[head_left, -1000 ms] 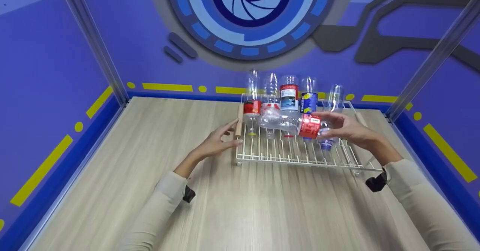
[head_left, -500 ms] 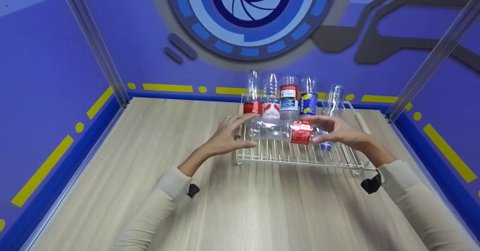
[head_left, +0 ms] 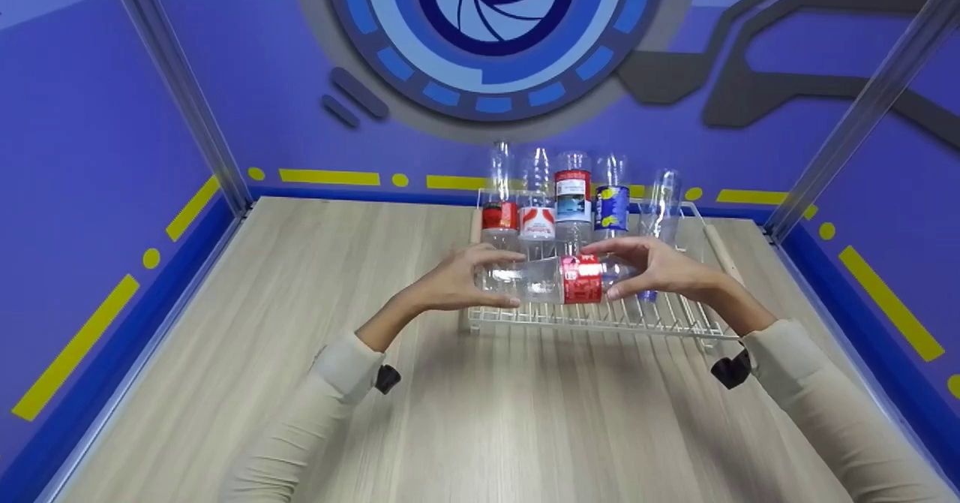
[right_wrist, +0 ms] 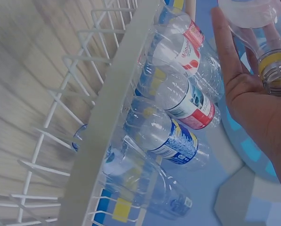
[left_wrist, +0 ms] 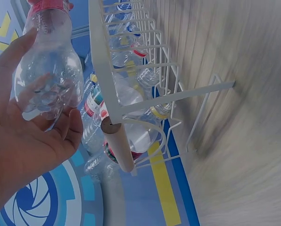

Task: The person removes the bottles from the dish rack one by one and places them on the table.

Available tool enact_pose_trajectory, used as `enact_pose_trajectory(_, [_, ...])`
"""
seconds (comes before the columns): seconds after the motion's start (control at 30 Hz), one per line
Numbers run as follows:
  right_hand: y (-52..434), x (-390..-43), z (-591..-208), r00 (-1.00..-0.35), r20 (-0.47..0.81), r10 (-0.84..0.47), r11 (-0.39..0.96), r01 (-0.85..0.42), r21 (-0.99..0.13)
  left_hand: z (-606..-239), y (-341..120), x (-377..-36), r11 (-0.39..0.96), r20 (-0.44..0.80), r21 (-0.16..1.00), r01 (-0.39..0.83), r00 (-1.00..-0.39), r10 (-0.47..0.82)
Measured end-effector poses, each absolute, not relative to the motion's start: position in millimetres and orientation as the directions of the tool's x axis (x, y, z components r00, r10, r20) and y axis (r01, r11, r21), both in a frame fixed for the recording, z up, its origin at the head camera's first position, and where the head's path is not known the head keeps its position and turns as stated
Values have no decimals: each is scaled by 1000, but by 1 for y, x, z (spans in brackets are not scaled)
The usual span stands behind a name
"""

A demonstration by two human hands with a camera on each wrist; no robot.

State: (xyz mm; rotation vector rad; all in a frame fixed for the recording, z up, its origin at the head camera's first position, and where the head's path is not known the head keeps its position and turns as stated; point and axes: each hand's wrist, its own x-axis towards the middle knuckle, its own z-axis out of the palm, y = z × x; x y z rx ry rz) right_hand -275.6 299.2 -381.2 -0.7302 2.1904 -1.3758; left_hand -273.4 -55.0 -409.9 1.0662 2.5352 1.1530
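Observation:
A clear plastic bottle with a red label (head_left: 581, 279) lies sideways in the air over the front of a white wire rack (head_left: 585, 328). My left hand (head_left: 450, 281) grips its base end, fingers and thumb curled round the clear plastic in the left wrist view. At the neck end, my right hand (head_left: 664, 266) holds the bottle between thumb and fingers. The right wrist view shows a yellow ring on the threaded neck (right_wrist: 277, 77). Behind it, several clear bottles lean neck-down in the rack, among them one with a blue label (head_left: 612, 209).
Wooden handles flank the rack, the right one (head_left: 721, 249) visible in the head view and another (left_wrist: 118, 146) in the left wrist view. The rack stands on a wood-grain table (head_left: 360, 263). Blue-purple panels (head_left: 247, 75) enclose the table at the back and sides.
The red-labelled bottle has moved left and toward me in my right hand. My left hand has moved from beside the rack's left handle onto the bottle's base end.

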Motion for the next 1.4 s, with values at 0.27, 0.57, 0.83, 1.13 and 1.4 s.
enact_pose_trajectory(0.27, [302,-277,-381,-735,-93,-672,373,-228,-899,-409,-55,-272,468,134,670,576,-714,687])
enact_pose_trajectory(0.57, [309,-279,-382,-743,-66,-666,381,-263,-886,-412,-61,-273,479,174,627,615,-710,682])
enact_pose_trajectory(0.83, [329,-278,-381,-764,-23,-644,340,-260,-904,-415,-75,-274,506,183,641,577,-755,630])
enact_pose_trajectory(1.13, [370,-285,-387,-834,13,-552,303,-215,-928,-423,-93,-277,487,262,691,534,-813,520])
enact_pose_trajectory(1.4, [417,-285,-401,-905,13,-426,362,-184,-914,-429,-105,-282,410,296,795,447,-876,380])
